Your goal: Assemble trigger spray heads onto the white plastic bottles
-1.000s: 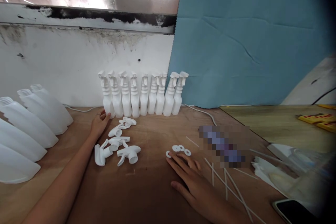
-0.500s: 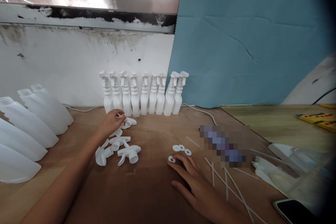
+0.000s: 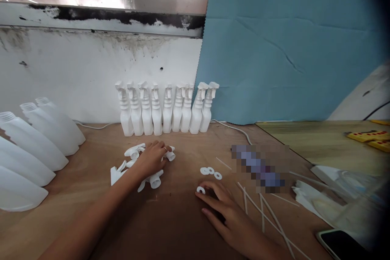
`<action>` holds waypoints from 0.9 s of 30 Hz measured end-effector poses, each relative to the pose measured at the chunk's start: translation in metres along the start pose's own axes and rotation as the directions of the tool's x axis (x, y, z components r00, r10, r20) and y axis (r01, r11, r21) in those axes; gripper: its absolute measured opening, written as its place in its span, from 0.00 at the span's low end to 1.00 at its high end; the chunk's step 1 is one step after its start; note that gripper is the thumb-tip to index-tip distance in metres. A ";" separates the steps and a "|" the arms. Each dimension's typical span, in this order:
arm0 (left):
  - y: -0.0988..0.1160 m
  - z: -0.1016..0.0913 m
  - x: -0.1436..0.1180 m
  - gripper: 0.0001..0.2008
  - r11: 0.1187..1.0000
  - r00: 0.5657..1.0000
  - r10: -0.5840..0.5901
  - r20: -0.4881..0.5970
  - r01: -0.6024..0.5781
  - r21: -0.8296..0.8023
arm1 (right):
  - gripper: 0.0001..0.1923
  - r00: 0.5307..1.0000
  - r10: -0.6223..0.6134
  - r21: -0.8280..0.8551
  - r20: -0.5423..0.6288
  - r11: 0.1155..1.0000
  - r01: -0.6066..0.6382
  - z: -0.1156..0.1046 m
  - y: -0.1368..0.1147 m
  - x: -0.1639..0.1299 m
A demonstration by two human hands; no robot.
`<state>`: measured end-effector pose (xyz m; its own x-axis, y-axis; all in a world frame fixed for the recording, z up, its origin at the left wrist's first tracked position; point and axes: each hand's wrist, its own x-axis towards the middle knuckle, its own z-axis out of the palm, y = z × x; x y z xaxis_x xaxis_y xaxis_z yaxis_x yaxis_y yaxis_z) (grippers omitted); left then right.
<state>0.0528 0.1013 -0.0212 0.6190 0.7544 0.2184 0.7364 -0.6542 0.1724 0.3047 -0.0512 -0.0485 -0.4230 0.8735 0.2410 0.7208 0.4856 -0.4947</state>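
Note:
My left hand [image 3: 154, 157] reaches over the cluster of white spray trigger heads, its fingers curled round one trigger head [image 3: 170, 155] at the cluster's right end. Beside and below that hand lie other trigger heads, such as the one with a wide collar [image 3: 155, 180] and one at the left [image 3: 117, 174]. The fingers of my right hand [image 3: 227, 207] have a small white washer [image 3: 200, 189] between their tips, close to the table; the thumb stays apart. Just beyond it several more washers [image 3: 217, 175] lie flat.
A row of white spray bottles [image 3: 167, 120] with trigger heads stands along the wall. Larger bottles without heads [image 3: 45, 134] are at the left. Thin white tubes [image 3: 263, 213], a blurred-out item [image 3: 257, 166], a plastic bag [image 3: 329, 199] and a phone [image 3: 341, 243] lie at the right.
My left hand has moved right and nearer from the back of the cluster, and the trigger heads there have shifted. My right hand and its washer have come slightly nearer.

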 end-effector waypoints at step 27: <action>0.084 0.020 -0.096 0.11 0.780 0.945 0.227 -0.235 -0.321 -0.537 | 0.13 0.892 -0.167 0.139 -0.420 0.959 0.245 -0.010 -0.026 0.000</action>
<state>0.0603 -0.0248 -0.0466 0.6880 0.5518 0.4713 0.2295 -0.7816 0.5801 0.2912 -0.0634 -0.0272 -0.2672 0.7126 0.6486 0.5115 0.6753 -0.5313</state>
